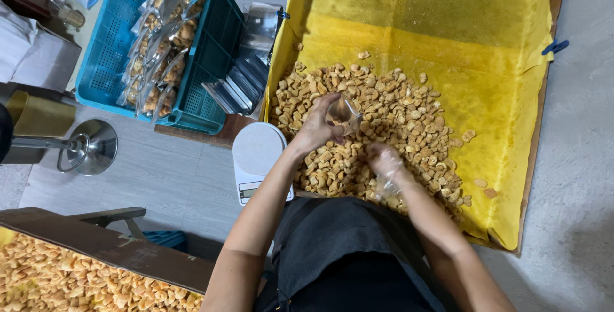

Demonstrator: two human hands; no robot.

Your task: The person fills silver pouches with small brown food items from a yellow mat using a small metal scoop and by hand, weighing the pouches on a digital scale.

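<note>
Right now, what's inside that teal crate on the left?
The teal crate holds a row of clear filled snack bags leaning along its right side. The bags cover what lies beneath them; the crate's left part shows bare mesh floor.

One scale [257, 158], one blue crate [112, 50], two hands.

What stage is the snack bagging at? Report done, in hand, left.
Done: filled clear bags lie stacked in the teal crate. In hand: the left hand holds a small clear bag over the pile while the gloved right hand gathers pieces. Left: a broad pile of snack pieces on the yellow-lined tray.
</note>
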